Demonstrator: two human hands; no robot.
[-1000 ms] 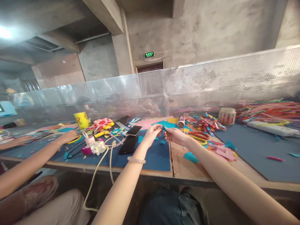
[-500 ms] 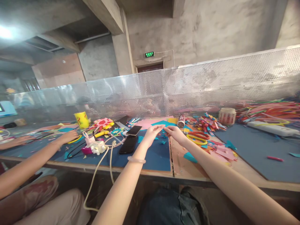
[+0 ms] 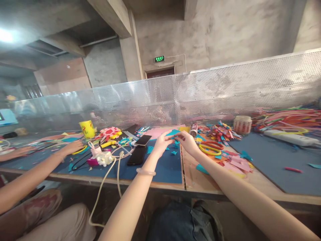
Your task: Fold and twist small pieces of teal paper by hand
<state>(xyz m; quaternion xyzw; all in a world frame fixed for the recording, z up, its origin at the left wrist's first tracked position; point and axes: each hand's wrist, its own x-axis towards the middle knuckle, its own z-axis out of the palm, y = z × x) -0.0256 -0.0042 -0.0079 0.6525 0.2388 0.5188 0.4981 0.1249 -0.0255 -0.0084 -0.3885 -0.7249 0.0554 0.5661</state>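
Over the blue mat, my left hand point(image 3: 162, 143) and my right hand point(image 3: 187, 141) meet almost fingertip to fingertip. Their fingers are bent and closed in a pinch; whatever small thing they may hold is too hidden to name. Right behind the fingertips shows blue paper point(image 3: 173, 133), and I cannot tell whether it is touched. Small blue paper scraps point(image 3: 174, 153) lie on the mat below. To the right of my right hand rest yellow-handled scissors point(image 3: 210, 150). Two dark phones point(image 3: 136, 155) lie left of my left hand.
Pink and orange paper pieces point(image 3: 238, 163), a paper flower point(image 3: 224, 131), a jar point(image 3: 242, 125) and a white power strip point(image 3: 291, 138) are on the right. A yellow cup point(image 3: 87, 129) and cables point(image 3: 110, 172) lie left. A co-worker's hand point(image 3: 74, 146) works farther left. Perforated metal panels point(image 3: 155, 100) border the back.
Both hands stay in nearly the same place. Their fingers have shifted and curled more, with the fingertips meeting slightly differently. The surrounding objects look unmoved.
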